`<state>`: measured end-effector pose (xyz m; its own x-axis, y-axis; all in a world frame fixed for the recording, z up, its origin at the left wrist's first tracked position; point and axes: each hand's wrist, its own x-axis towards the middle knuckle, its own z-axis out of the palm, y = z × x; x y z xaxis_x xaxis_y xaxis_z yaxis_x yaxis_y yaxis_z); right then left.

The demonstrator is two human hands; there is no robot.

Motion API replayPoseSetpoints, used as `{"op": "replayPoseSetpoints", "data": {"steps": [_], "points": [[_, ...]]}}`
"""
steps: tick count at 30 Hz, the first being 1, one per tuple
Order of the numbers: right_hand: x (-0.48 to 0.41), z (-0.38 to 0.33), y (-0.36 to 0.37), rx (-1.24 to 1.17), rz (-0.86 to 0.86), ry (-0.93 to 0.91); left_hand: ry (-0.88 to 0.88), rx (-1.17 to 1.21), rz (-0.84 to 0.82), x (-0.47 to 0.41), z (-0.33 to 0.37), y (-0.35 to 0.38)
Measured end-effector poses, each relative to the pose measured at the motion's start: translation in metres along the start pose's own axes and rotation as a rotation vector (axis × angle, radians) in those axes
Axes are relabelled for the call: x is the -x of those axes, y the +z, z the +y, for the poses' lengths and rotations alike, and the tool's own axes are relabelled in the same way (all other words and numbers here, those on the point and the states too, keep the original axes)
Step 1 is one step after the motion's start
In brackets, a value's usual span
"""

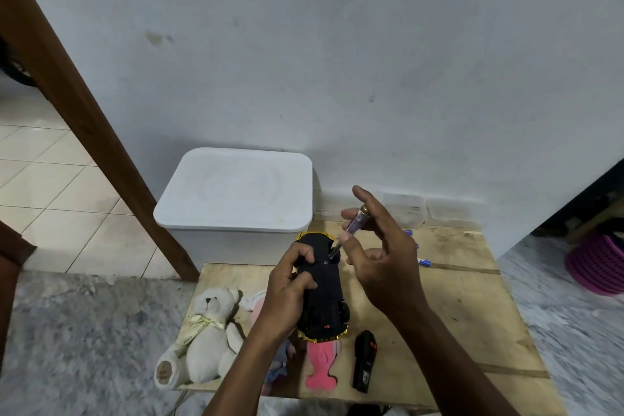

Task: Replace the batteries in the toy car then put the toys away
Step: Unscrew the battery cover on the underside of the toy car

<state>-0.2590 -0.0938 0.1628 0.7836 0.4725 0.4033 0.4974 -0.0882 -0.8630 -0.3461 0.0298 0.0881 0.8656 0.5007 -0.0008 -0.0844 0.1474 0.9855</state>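
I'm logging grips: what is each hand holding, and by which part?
The left hand grips the upturned toy car round its far half; the right hand pinches the screwdriver by its purple handle.

Soft, even indoor light, faint shadows; wide-angle bending and motion blur smear the edges.
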Motion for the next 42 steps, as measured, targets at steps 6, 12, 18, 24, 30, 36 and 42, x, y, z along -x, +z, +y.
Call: {"op": "replayPoseSetpoints", "data": {"steps": [6, 12, 18, 24, 30, 36, 42], "points": [[-0.0012, 0.0041, 0.0011, 0.004, 0.022, -0.011, -0.009, -0.032, -0.004, -0.0014, -0.0016, 0.0013], [-0.0010, 0.0013, 0.0003, -0.057, -0.001, 0.040, -0.006, -0.032, 0.003, -0.0007, -0.0003, 0.0010], [-0.0023, 0.0067, 0.0010, -0.054, 0.077, 0.009, 0.006, -0.008, -0.001, -0.0001, 0.0034, 0.0021], [0.0001, 0.0010, -0.0021, -0.059, 0.050, 0.029, 0.007, 0.000, 0.011, -0.0015, 0.0026, 0.0012], [0.0011, 0.0059, -0.0002, -0.038, 0.074, -0.005, 0.016, -0.008, -0.007, -0.0008, 0.0015, 0.0019], [0.0034, -0.0017, -0.0008, -0.022, 0.057, 0.006, 0.018, -0.006, -0.007, 0.0011, 0.0020, 0.0012], [0.0029, 0.0058, -0.0006, -0.047, 0.075, 0.011, 0.021, -0.022, 0.002, 0.0007, 0.0030, 0.0016]]}}
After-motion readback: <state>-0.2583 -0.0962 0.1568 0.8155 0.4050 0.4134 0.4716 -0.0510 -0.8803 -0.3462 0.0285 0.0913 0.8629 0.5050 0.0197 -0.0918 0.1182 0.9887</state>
